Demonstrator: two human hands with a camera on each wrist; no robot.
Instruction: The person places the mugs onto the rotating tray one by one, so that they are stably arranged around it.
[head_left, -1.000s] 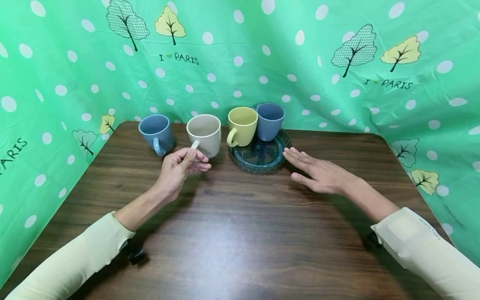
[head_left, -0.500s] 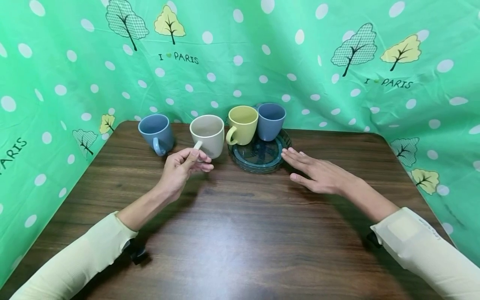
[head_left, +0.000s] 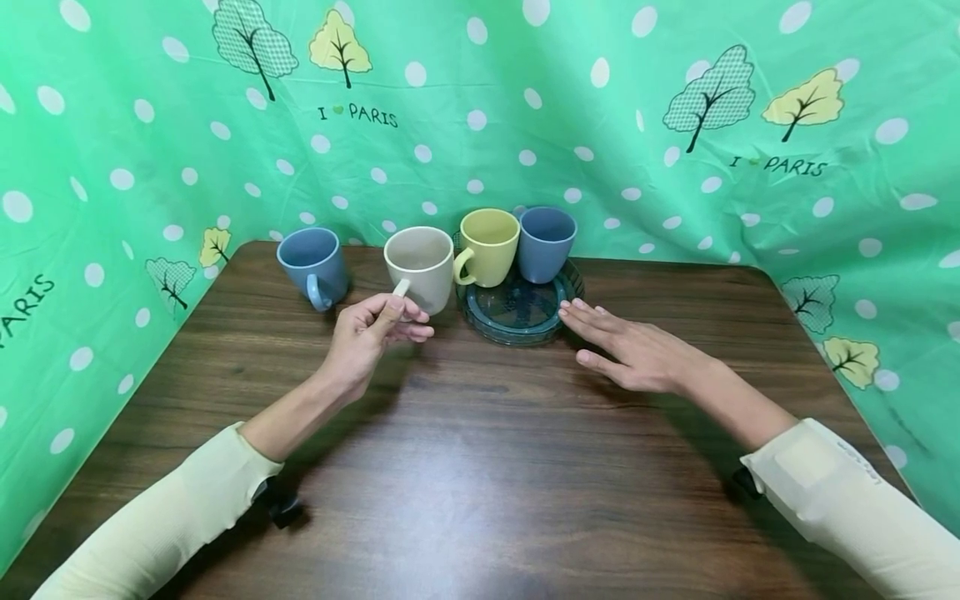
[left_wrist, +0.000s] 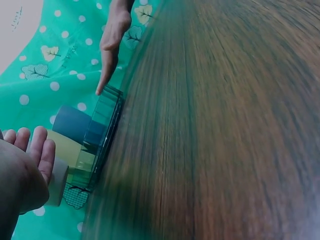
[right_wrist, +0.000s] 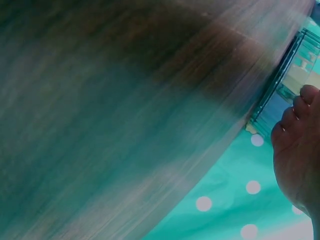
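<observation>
My left hand [head_left: 367,337] pinches the handle of a white mug [head_left: 429,283] between thumb and fingers. In the left wrist view the white mug [left_wrist: 59,182] is held above the table. It hangs close to the left side of a round, bluish see-through glass dish [head_left: 517,337]. Inside the dish stand a yellow mug [head_left: 491,250], its handle toward the left front, and a blue mug [head_left: 546,246] beside it. At the dish's right edge, my right hand [head_left: 637,350] has its fingers straight, fingertips at the rim; whether they press it, I cannot tell.
A second blue mug [head_left: 311,267] stands on the brown wooden table [head_left: 480,467] at the back left, handle toward the front. Behind and beside the table hangs a green dotted curtain [head_left: 480,100] with printed trees.
My left hand has carried the white mug a little to the right, toward the dish. The yellow and blue mugs on the dish sit slightly farther right. My right hand has shifted slightly left.
</observation>
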